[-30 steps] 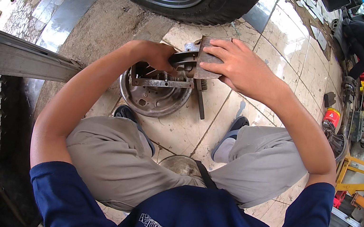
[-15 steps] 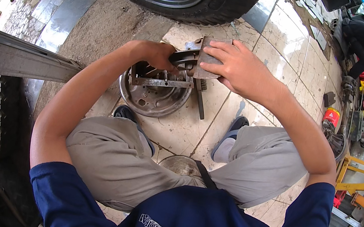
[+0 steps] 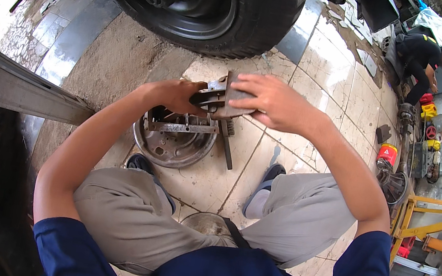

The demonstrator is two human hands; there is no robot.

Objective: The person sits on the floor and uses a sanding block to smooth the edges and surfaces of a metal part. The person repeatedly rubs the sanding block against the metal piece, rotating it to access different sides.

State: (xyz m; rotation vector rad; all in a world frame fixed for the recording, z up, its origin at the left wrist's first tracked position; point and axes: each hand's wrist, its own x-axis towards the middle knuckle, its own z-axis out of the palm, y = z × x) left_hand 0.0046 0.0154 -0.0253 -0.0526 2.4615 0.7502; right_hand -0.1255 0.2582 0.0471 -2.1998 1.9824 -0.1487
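My left hand (image 3: 175, 95) is closed around a curved metal brake shoe (image 3: 208, 99), held up in front of me. My right hand (image 3: 276, 103) presses a brownish-grey sheet that looks like sandpaper (image 3: 230, 94) against the shoe's outer face, fingers bent over it. Below them a round metal brake backing plate (image 3: 172, 152) lies on the tiles. A flat metal bar bracket (image 3: 184, 128) stands across its top. Beside it rests a brush (image 3: 228, 152) with a dark handle, its bristle end partly under the held parts.
A large tyred wheel (image 3: 241, 18) stands just ahead. At left a metal beam (image 3: 25, 82) juts in. Along the right are a red can (image 3: 387, 153), an axle (image 3: 406, 134), and a yellow frame (image 3: 406, 219). Another person (image 3: 417, 51) bends at the far right. I sit on a low round stool (image 3: 206, 223).
The view has tilted, showing more of the wheel ahead. Both hands keep hold of the brake shoe and the sheet; the sheet sits at a slightly different angle.
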